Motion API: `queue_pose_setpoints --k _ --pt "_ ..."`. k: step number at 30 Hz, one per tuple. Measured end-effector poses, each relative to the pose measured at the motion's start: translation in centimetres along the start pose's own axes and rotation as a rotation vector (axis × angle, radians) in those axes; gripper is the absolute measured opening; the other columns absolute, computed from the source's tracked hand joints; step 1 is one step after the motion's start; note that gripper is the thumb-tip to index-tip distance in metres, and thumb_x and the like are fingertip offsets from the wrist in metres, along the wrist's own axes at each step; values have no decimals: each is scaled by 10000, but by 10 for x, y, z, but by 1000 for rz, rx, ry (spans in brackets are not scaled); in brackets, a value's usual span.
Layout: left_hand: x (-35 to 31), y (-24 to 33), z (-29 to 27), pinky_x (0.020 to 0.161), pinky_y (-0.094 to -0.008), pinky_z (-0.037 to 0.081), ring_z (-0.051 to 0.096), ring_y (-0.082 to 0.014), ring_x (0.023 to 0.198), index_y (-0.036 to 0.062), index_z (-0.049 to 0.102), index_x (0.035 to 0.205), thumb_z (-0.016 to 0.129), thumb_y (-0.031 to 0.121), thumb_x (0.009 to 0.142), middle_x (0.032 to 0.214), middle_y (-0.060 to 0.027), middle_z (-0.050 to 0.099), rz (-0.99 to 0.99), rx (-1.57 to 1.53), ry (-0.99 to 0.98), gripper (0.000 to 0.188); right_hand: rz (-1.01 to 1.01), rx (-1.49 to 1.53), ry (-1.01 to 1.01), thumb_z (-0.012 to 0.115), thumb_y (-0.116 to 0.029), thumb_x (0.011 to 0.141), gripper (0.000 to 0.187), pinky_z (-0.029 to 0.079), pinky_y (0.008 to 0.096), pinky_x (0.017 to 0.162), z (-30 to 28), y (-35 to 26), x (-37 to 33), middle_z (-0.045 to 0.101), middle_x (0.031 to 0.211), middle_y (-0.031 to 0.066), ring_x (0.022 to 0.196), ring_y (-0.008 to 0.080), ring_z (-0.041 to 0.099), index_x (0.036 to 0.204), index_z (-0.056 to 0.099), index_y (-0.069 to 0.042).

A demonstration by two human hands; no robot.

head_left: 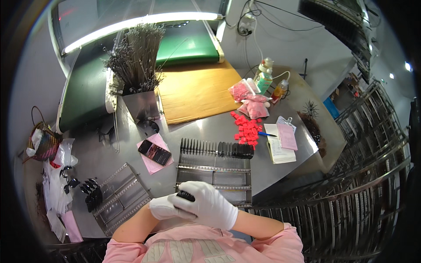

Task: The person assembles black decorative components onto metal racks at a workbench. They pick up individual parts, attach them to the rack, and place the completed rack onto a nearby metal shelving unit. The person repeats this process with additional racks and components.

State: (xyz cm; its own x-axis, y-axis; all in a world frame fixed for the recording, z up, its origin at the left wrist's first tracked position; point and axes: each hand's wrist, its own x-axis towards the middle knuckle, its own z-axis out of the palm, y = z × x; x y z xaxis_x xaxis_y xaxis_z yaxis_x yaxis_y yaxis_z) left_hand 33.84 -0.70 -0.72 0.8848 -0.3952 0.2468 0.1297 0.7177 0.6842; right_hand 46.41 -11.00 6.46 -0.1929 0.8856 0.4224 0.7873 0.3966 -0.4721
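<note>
Both my hands wear white gloves and meet in front of my chest. My left hand (164, 208) is closed round a small stack of thin black curved pieces (186, 195), whose ridged edges show between the gloves. My right hand (209, 205) is closed over the same stack from the other side, hiding most of it. Just beyond my hands lies a metal rack (213, 168) with crossbars. Upright black pieces (234, 150) stand along its far row, spaced apart at the left and packed closely at the right.
Left of me lies a second metal rack (124, 196), beside black sunglasses parts (91, 193). A phone (154, 152) rests on pink paper. Red blocks (247, 130), an open notebook (280, 151) and bottles (265, 79) occupy the right. A metal holder (141, 105) of thin rods stands behind, near cardboard (197, 92).
</note>
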Motion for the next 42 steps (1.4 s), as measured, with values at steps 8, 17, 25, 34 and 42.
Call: queue_pose_setpoints --k 8,17,25,34,42 --pt "-84 -23 -16 933 -301 541 652 -109 980 20 710 1154 768 -21 794 1101 -39 742 -312 899 774 367 192 556 1 860 -60 685 863 447 419 1099 50 28 -37 525 1447 183 1302 364 552 1458 478 -62" --pt "-46 -67 -55 865 -287 540 649 -112 925 3 670 1207 671 158 1000 977 -65 731 -125 556 1022 259 628 725 222 719 52 837 757 493 346 1040 58 60 -39 544 1346 107 1248 216 555 1501 376 -65" --pt "-47 -78 -60 678 -253 551 681 -143 758 -9 639 1235 546 347 1067 919 -136 727 -154 -312 934 404 421 848 408 757 114 778 633 499 371 1026 108 150 -17 544 1395 119 1209 257 610 1310 506 -119" --pt "-51 -87 -61 918 -344 534 677 -213 1026 -36 693 1193 621 71 988 1118 -144 724 259 120 972 242 225 157 79 842 -15 657 504 540 439 891 110 144 17 565 1241 225 1040 424 624 1108 629 -91" --pt "-55 -85 -62 895 -310 517 665 -182 1038 -47 673 1239 606 138 1022 1097 -124 728 174 282 1010 293 218 208 214 860 -5 649 630 546 417 929 111 149 10 561 1314 207 1120 404 622 1208 592 -118"
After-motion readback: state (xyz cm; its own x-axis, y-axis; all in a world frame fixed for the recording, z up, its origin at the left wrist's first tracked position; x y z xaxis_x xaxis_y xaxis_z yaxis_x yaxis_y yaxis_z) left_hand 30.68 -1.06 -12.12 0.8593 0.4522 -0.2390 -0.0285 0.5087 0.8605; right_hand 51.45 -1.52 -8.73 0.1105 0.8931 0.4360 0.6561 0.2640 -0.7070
